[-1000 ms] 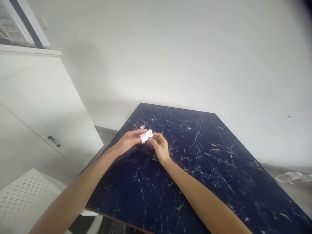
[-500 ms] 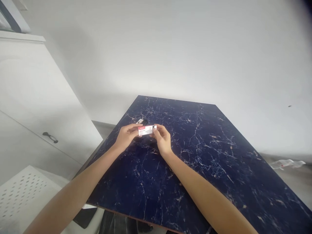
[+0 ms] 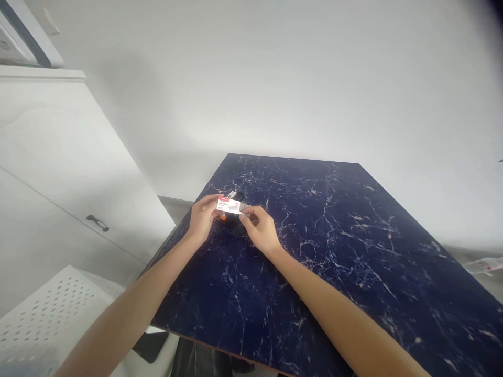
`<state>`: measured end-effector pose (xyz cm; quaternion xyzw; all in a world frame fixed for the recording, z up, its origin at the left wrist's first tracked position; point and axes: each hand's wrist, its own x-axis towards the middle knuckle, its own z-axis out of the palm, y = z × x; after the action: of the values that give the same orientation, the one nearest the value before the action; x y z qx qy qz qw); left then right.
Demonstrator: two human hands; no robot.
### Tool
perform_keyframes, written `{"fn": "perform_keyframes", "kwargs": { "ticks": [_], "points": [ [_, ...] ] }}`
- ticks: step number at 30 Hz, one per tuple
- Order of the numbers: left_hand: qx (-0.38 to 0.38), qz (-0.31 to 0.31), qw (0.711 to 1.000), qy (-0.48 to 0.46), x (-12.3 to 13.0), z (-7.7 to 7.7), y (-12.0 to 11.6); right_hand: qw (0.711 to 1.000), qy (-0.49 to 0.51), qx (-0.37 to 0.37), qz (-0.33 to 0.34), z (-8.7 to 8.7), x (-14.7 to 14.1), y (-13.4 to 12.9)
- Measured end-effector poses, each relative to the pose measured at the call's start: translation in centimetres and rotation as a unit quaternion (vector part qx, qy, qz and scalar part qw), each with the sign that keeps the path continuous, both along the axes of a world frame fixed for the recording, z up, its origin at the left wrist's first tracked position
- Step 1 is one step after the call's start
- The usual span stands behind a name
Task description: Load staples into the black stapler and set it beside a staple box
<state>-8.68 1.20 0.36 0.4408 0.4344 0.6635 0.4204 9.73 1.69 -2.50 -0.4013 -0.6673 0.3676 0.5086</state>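
A small red-and-white printed box [image 3: 228, 204] is held above the blue marbled table [image 3: 338, 251]. My left hand [image 3: 203, 217] is closed round its left end, thumb in front and fingers behind. At the other end, my right hand [image 3: 259, 226] pinches a white edge that looks like the end flap, between thumb and forefinger. Just behind the box lies a dark object [image 3: 238, 196] with a white label, partly covered; its kind is unclear. A bit of orange [image 3: 223, 217] shows under the box beside my left fingers.
To the left stands a white cabinet [image 3: 66, 157] with a dark handle [image 3: 97, 223]. A white perforated chair or stool [image 3: 51, 314] is at the lower left. The pale wall [image 3: 291, 78] rises behind the table. Clear plastic wrapping [image 3: 485, 266] lies beyond the table's right edge.
The box has tilted and shifted slightly left relative to my hands. My right hand has slid from gripping its right face to pinching its end. The camera has turned a little left.
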Motion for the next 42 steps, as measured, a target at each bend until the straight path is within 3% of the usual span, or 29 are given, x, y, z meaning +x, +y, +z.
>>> {"fn": "perform_keyframes", "kwargs": {
  "ticks": [4,6,8,12,14,18,20,24,29,32,34,38,40,42],
  "points": [
    [-0.002,-0.007,1.0,0.004,0.0,-0.1,0.1,0.993,0.09,-0.073,0.017,-0.5,0.1,0.7],
    [-0.008,-0.02,1.0,0.007,0.0,-0.3,0.1,0.993,0.093,-0.073,0.001,-0.4,0.4,1.0],
    [-0.013,-0.032,0.999,-0.001,0.0,-0.4,0.2,0.999,0.043,-0.024,-0.001,0.0,1.0,1.2],
    [-0.018,-0.037,0.998,-0.043,-0.3,-0.8,0.4,0.991,-0.081,0.075,0.079,1.7,2.6,1.6],
    [-0.023,-0.048,0.997,-0.047,-0.4,-0.9,0.5,0.986,-0.117,0.052,0.107,2.6,3.3,2.0],
    [-0.03,-0.08,0.996,-0.027,-0.3,-0.8,0.4,0.975,-0.155,-0.075,0.143,4.3,4.4,2.7],
    [-0.034,-0.092,0.995,-0.028,0.0,-0.7,0.2,0.974,-0.157,-0.096,0.136,5.0,4.7,2.9],
    [-0.056,-0.119,0.99,-0.056,0.8,-0.5,-0.3,0.983,-0.165,-0.057,0.06,6.5,5.0,2.6],
    [-0.083,-0.133,0.983,-0.092,1.5,-0.2,-0.9,0.981,-0.181,-0.063,0.006,8.1,5.2,1.9],
    [-0.079,-0.121,0.982,-0.118,1.6,-0.1,-1.2,0.991,-0.108,-0.082,-0.008,8.8,5.7,2.1],
    [-0.074,-0.114,0.982,-0.134,1.6,-0.1,-1.2,0.992,0.008,-0.126,-0.003,9.2,6.1,2.5],
    [-0.065,-0.106,0.98,-0.153,1.7,-0.2,-1.1,0.93,0.241,-0.275,0.028,9.0,6.0,3.0],
    [-0.064,-0.108,0.98,-0.153,1.7,-0.3,-1.0,0.909,0.253,-0.327,0.052,8.5,5.4,2.8],
    [-0.067,-0.108,0.98,-0.154,1.8,-0.4,-1.0,0.915,0.201,-0.335,0.1,8.0,4.7,2.5]
  ]
}}
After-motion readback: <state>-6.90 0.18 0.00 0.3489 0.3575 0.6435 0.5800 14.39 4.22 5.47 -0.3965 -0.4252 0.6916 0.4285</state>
